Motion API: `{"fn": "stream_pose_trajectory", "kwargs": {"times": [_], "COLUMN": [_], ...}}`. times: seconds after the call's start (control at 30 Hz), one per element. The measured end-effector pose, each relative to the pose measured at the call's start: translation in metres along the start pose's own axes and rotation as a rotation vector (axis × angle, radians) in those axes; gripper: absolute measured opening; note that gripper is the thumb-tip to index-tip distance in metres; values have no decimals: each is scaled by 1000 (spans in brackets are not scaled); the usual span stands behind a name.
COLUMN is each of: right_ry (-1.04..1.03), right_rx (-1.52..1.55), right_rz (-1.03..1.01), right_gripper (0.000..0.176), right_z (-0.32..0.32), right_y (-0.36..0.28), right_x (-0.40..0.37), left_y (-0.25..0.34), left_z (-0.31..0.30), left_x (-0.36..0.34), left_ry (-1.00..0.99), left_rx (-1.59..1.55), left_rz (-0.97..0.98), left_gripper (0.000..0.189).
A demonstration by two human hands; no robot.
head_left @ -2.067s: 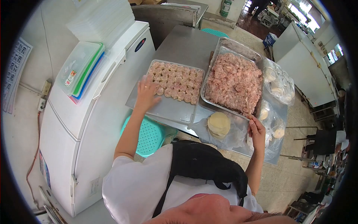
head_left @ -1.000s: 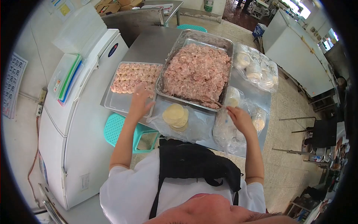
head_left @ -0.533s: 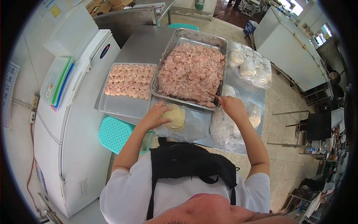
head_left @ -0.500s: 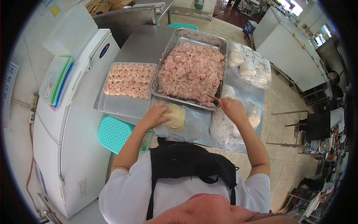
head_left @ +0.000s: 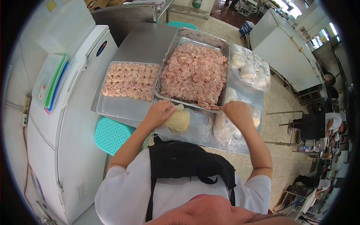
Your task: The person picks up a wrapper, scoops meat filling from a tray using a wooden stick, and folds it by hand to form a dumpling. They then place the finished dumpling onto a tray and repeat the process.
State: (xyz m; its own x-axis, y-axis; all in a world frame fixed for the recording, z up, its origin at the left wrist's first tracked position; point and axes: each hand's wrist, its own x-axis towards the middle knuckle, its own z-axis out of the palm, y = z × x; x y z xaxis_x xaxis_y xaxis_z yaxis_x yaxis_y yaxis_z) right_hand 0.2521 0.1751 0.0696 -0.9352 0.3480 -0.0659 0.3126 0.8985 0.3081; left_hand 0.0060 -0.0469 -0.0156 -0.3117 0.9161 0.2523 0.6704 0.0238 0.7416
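My left hand (head_left: 162, 111) pinches the edge of a round dough wrapper, lifted at the upper left of a wrapper stack (head_left: 177, 122) on clear plastic. My right hand (head_left: 235, 111) is closed round a thin brown stick-like tool (head_left: 215, 106), whose tip is at the meat near the pan's lower right corner. The deep metal pan (head_left: 161, 80) holds a large mound of ground meat (head_left: 195, 73). Left of it, a flat tray (head_left: 114, 106) carries rows of small filled dumplings (head_left: 129, 81).
Bagged wrappers (head_left: 249, 67) lie right of the pan, with more plastic bags (head_left: 227, 129) below. A turquoise perforated stool (head_left: 112, 135) is under the table's left edge. White freezer (head_left: 86, 123) at left; a person (head_left: 333, 122) far right.
My left hand has moved slightly right and up, and a wrapper edge is now raised from the stack. My right hand has shifted a little lower, with the tool at the pan's corner.
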Motion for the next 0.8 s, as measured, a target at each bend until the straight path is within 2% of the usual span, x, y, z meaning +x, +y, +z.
{"fn": "stream_pose_trajectory", "kwargs": {"times": [0.07,0.1,0.13,0.2,0.27,0.37,0.43,0.57,0.63,0.67,0.73,0.77,0.8], "right_ry": [-4,-9,-12,91,39,-18,-34,-78,-39,-40,-100,-145,-145], "right_rx": [-16,-29,-32,54,90,157,216,280,464,461,378,298,296], "right_rz": [46,97,97,-22,-2,31,91,118,116,112,90,83,82], "right_gripper": [22,18,18,13,13,14,19,27,37,37,40,35,35], "right_z": [-39,-48,-42,-11,25,23,30,26,21,18,5,-8,-7], "right_y": [8,9,9,4,-10,-34,-48,-54,-43,-34,-14,-5,-2], "right_x": [-1,1,6,16,14,16,18,33,38,39,37,34,32], "left_y": [0,1,1,5,5,1,0,-3,-2,-6,-16,-18,-20], "left_z": [-3,-4,-5,-3,-3,-5,-20,-40,-46,-48,-50,-48,-47], "left_x": [1,2,3,4,3,2,6,9,11,12,10,10,10], "left_ry": [42,20,-4,19,43,121,70,81,214,218,189,189,211], "left_rx": [-19,-64,-111,-168,-223,-167,-305,-276,-468,-470,-719,-721,-960], "left_rz": [-6,-84,-161,-168,-173,-91,-281,-285,-165,-166,-243,-245,-321], "left_gripper": [19,19,20,23,26,25,19,22,28,28,33,33,34]}}
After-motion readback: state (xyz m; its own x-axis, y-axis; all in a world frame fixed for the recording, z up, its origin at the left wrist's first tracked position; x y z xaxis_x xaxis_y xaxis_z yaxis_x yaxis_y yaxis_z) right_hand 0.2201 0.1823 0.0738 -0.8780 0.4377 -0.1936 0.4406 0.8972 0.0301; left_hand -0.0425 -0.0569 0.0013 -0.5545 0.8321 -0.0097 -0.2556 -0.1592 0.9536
